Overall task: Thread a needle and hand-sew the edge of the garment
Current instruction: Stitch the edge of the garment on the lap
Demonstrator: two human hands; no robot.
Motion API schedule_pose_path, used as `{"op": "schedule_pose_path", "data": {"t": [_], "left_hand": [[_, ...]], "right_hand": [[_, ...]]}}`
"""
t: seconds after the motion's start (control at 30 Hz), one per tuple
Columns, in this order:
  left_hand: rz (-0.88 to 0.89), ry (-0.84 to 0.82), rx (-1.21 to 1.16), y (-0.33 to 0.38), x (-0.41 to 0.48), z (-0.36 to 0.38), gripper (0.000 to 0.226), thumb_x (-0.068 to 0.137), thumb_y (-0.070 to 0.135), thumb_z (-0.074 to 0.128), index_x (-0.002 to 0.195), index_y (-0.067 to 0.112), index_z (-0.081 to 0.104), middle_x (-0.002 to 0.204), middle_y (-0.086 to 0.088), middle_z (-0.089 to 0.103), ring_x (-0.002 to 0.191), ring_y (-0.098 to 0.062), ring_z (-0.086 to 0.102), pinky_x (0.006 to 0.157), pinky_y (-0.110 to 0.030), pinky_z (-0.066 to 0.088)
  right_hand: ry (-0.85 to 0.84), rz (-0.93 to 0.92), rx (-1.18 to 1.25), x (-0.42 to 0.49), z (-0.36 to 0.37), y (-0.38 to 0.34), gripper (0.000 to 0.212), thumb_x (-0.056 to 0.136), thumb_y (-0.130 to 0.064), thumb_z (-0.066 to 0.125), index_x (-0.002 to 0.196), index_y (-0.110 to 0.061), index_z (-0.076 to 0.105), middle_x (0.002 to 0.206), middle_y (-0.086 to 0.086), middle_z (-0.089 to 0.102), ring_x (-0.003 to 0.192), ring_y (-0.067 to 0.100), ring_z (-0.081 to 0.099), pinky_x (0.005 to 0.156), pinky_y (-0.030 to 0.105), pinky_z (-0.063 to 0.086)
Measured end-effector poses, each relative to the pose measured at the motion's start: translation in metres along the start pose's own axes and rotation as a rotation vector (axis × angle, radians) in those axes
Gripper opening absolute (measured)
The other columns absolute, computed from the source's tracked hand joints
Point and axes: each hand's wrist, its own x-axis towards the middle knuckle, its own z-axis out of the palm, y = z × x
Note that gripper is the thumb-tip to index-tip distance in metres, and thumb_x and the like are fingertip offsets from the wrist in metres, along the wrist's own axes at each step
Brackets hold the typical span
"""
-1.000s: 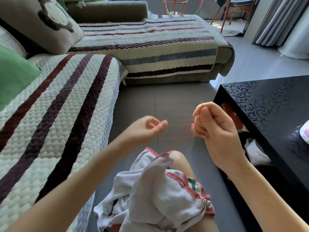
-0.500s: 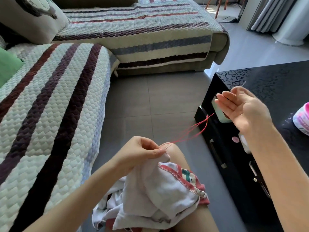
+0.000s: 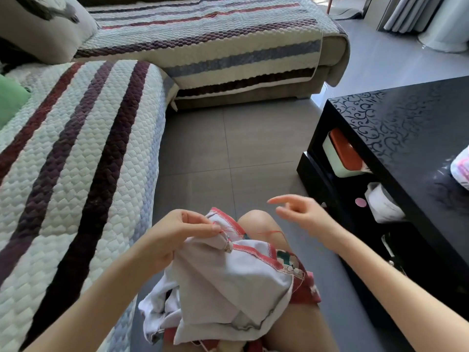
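The person is sitting with the garment (image 3: 228,280) lying bunched across the lap, its pale fabric draping over the thighs and its red-stitched edge (image 3: 253,252) facing up. The left hand (image 3: 175,235) is gripping the garment at the upper end of that edge: thumb and fingertips are pinching a fold of fabric just beside the bare knee (image 3: 256,219). The right hand (image 3: 302,212) is hovering above and to the right of the knee, apart from the garment. Its fingers are lying loosely spread, the index finger is pointing toward the left hand, and it is holding nothing that can be seen. A red thread (image 3: 271,232) is showing at the pinched fold and again over the knee, where it is curling in a loose loop below the right hand; whether it is reaching the fingers cannot be told.

A sofa (image 3: 76,174) with a quilted striped cover is standing at the left, and a second sofa section (image 3: 228,47) is extending across the far side. A grey tiled floor (image 3: 228,148) is lying between the sofa and a glossy black surface (image 3: 406,118) at the right. A box with an orange lid (image 3: 342,153) is sitting on the shelf under that surface, and a pink-and-white container (image 3: 462,168) is resting on top at the right edge of the view
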Motion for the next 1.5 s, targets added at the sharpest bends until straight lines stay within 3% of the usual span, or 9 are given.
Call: {"op": "schedule_pose_path", "data": {"t": [0.17, 0.4, 0.6, 0.73, 0.93, 1.07, 1.2, 1.37, 1.5], "left_hand": [[0.013, -0.036, -0.016, 0.006, -0.005, 0.006, 0.01, 0.06, 0.007, 0.082, 0.066, 0.004, 0.075, 0.068, -0.012, 0.071, 0.059, -0.015, 0.067, 0.053, -0.019, 0.051], [0.045, -0.07, 0.043, 0.009, -0.012, 0.004, 0.006, 0.066, 0.01, 0.08, 0.068, 0.006, 0.077, 0.076, -0.014, 0.074, 0.068, -0.015, 0.07, 0.06, -0.019, 0.052], [0.065, -0.154, 0.04, 0.01, -0.015, 0.01, 0.008, 0.071, 0.009, 0.071, 0.07, 0.004, 0.077, 0.079, -0.015, 0.074, 0.071, -0.014, 0.071, 0.064, -0.017, 0.052], [0.053, -0.129, 0.057, 0.006, -0.015, 0.009, 0.011, 0.066, 0.011, 0.079, 0.074, 0.005, 0.077, 0.075, -0.01, 0.073, 0.065, -0.012, 0.067, 0.062, -0.018, 0.052], [0.086, -0.138, 0.083, 0.007, -0.015, 0.016, 0.009, 0.064, 0.016, 0.076, 0.071, 0.01, 0.076, 0.073, -0.006, 0.071, 0.066, -0.01, 0.064, 0.066, -0.018, 0.049], [0.126, -0.149, 0.111, 0.007, -0.019, 0.016, 0.015, 0.065, 0.015, 0.077, 0.079, 0.008, 0.078, 0.077, -0.007, 0.072, 0.073, -0.01, 0.065, 0.071, -0.018, 0.051], [0.142, -0.189, 0.098, 0.011, -0.023, 0.019, 0.011, 0.067, 0.018, 0.081, 0.077, 0.014, 0.079, 0.075, -0.003, 0.073, 0.073, -0.007, 0.066, 0.069, -0.016, 0.051], [0.152, -0.16, 0.089, 0.011, -0.024, 0.022, 0.013, 0.067, 0.023, 0.08, 0.076, 0.014, 0.079, 0.075, -0.002, 0.072, 0.073, -0.007, 0.066, 0.069, -0.017, 0.05], [0.155, -0.154, 0.099, 0.009, -0.024, 0.024, 0.012, 0.067, 0.019, 0.084, 0.076, 0.011, 0.078, 0.072, -0.001, 0.071, 0.072, -0.007, 0.065, 0.067, -0.016, 0.049]], "right_hand": [[-0.221, -0.247, -0.184, -0.018, 0.045, -0.025, 0.026, 0.079, -0.043, 0.066, 0.098, -0.026, 0.072, 0.088, -0.019, 0.064, 0.08, 0.005, 0.059, 0.076, 0.025, 0.046], [0.135, -0.408, -0.404, -0.01, 0.029, -0.035, 0.013, 0.081, -0.02, 0.066, 0.077, -0.012, 0.075, 0.069, -0.024, 0.067, 0.063, -0.005, 0.057, 0.062, 0.017, 0.044], [0.526, -0.196, -0.058, 0.029, -0.021, -0.054, 0.02, 0.086, -0.014, 0.068, 0.071, -0.002, 0.071, 0.067, 0.029, 0.059, 0.063, 0.016, 0.046, 0.06, 0.026, 0.037], [0.68, 0.014, 0.031, 0.066, -0.04, -0.05, 0.019, 0.085, -0.015, 0.068, 0.073, -0.001, 0.072, 0.064, 0.012, 0.059, 0.069, 0.017, 0.051, 0.067, 0.027, 0.04], [0.329, 0.027, -0.346, 0.066, -0.003, -0.05, 0.025, 0.083, -0.011, 0.066, 0.107, -0.01, 0.073, 0.063, -0.007, 0.058, 0.062, 0.005, 0.049, 0.062, 0.025, 0.041], [-0.074, 0.009, -0.059, 0.026, 0.016, -0.078, 0.046, 0.085, 0.002, 0.06, 0.125, -0.02, 0.063, 0.047, -0.014, 0.032, 0.046, 0.005, 0.029, 0.046, 0.012, 0.025], [-0.456, -0.022, 0.046, -0.009, 0.024, -0.098, 0.023, 0.093, -0.009, 0.06, 0.115, -0.008, 0.067, 0.067, -0.016, 0.067, 0.064, -0.004, 0.058, 0.061, 0.008, 0.041], [-0.471, -0.104, 0.0, -0.018, 0.03, -0.095, 0.025, 0.084, -0.026, 0.065, 0.093, -0.003, 0.07, 0.092, 0.029, 0.065, 0.082, 0.023, 0.059, 0.079, 0.055, 0.048], [-0.277, -0.212, 0.036, -0.016, 0.034, -0.097, 0.01, 0.08, -0.017, 0.067, 0.075, -0.008, 0.067, 0.074, 0.026, 0.063, 0.068, 0.02, 0.054, 0.064, 0.042, 0.046]]}}
